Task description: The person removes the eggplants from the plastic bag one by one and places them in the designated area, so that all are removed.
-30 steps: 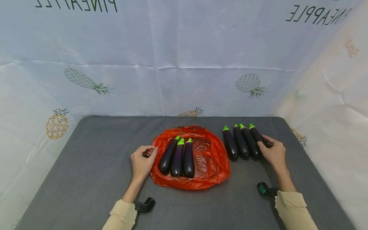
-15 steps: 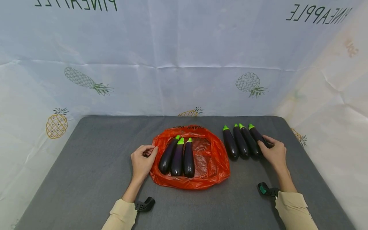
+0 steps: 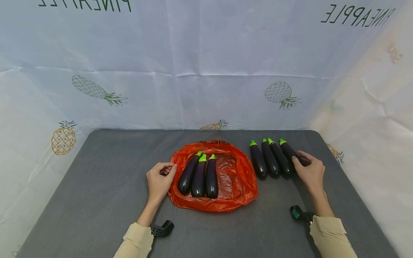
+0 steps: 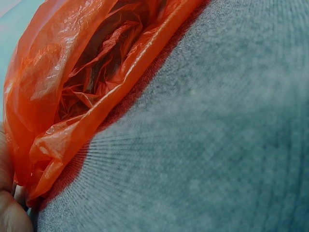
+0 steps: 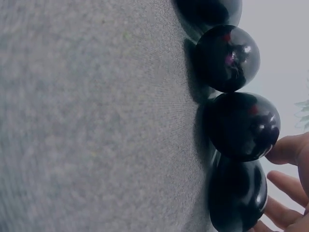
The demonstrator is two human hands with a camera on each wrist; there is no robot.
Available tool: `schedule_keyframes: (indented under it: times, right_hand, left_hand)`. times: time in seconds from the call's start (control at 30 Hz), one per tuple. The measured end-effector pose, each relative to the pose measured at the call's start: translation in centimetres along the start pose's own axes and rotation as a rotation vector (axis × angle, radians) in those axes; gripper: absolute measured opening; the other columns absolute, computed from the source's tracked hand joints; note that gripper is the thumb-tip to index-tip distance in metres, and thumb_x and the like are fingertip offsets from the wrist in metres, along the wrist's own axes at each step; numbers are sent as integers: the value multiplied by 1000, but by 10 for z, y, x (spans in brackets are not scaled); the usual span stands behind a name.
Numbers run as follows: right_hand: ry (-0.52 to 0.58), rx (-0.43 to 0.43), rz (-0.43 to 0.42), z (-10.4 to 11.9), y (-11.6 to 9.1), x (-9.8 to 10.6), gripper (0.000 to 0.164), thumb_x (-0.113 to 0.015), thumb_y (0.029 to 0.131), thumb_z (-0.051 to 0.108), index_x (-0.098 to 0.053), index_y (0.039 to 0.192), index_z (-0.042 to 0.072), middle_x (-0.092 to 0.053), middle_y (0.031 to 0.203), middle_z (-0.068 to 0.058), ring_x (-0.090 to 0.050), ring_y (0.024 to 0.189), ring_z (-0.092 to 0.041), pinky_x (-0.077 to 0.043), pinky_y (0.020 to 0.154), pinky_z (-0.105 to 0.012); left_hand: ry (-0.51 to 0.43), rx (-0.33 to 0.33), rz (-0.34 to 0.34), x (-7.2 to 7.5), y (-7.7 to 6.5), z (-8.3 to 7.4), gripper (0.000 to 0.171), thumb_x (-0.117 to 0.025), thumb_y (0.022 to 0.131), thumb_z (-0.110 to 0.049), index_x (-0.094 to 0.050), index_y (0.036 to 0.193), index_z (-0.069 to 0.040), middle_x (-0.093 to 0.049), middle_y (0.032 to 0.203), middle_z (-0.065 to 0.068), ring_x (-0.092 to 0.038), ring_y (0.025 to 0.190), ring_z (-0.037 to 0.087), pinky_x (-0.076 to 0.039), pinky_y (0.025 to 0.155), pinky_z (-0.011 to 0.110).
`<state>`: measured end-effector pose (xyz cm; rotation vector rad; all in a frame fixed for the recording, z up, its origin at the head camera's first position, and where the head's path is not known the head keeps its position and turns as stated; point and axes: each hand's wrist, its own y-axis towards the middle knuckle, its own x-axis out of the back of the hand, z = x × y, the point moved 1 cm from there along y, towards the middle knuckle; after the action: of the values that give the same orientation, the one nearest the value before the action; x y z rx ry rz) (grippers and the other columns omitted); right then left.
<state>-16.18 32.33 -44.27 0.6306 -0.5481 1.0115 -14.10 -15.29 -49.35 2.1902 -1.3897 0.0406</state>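
An orange-red plastic bag (image 3: pixel 243 190) lies spread open on the table, with three dark eggplants (image 3: pixel 198 177) side by side in its left part. My left hand (image 3: pixel 161 181) pinches the bag's left rim; in the left wrist view, thumb and fingertips (image 4: pixel 9 212) show at the edge of the film (image 4: pixel 48 150). Right of the bag lie several more eggplants (image 3: pixel 271 157) in a row, green stem ends pointing away. My right hand (image 3: pixel 310 172) holds the lower end of the rightmost eggplant (image 3: pixel 288 148). The right wrist view shows fingers (image 5: pixel 285 212) around its side (image 5: pixel 236 193).
The grey table (image 3: pixel 96 200) has a white pineapple-print cloth (image 3: pixel 193 100) standing behind it and at its sides. Black wrist devices sit on both forearms, the left device (image 3: pixel 162 228) and the right device (image 3: pixel 301 214).
My right hand has shifted slightly right, and the near end of the rightmost eggplant has moved a little with it. The left hand and bag stay in place.
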Motion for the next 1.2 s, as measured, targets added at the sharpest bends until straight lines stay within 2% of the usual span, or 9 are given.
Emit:
schedule_keyframes:
  times: [0.3,0.67,0.9,1.1,1.2]
  right_hand:
    - [-40,-18,62,-3,2,-1,43,-66,97,24,-66,132,-1,-67,126,-32,-67,113,-47,-31,63,-1]
    - [-33,-23,89,-2,0,-3,45,-65,98,26,-66,133,-1,-66,128,-33,-66,115,-47,-31,61,0]
    - [-15,9,63,0,-1,0,44,-66,97,26,-66,132,-1,-67,126,-33,-67,113,-48,-32,62,2]
    - [2,67,-32,5,-2,3,42,-70,95,25,-69,127,-2,-67,125,-31,-67,109,-47,-33,71,-3]
    - [13,71,-50,10,-3,4,44,-70,95,26,-68,129,-2,-66,127,-29,-66,112,-46,-52,86,-20]
  left_hand:
    - [-4,-6,-4,0,0,1,5,-82,84,-7,-78,82,-5,-70,73,10,-56,63,3,-45,61,9]
    - [-20,-11,-3,-1,0,1,5,-82,85,-9,-78,82,-6,-71,73,9,-56,63,2,-45,61,8]
    - [-18,-7,0,-1,0,0,6,-82,86,-9,-78,82,-6,-70,72,10,-56,63,2,-46,62,9]
    - [-20,-8,-7,-1,0,0,5,-82,85,-9,-79,82,-7,-71,73,8,-56,63,2,-45,62,9]
    - [-19,-11,-10,-1,0,0,5,-82,85,-9,-79,82,-6,-71,73,9,-56,63,2,-45,62,9]
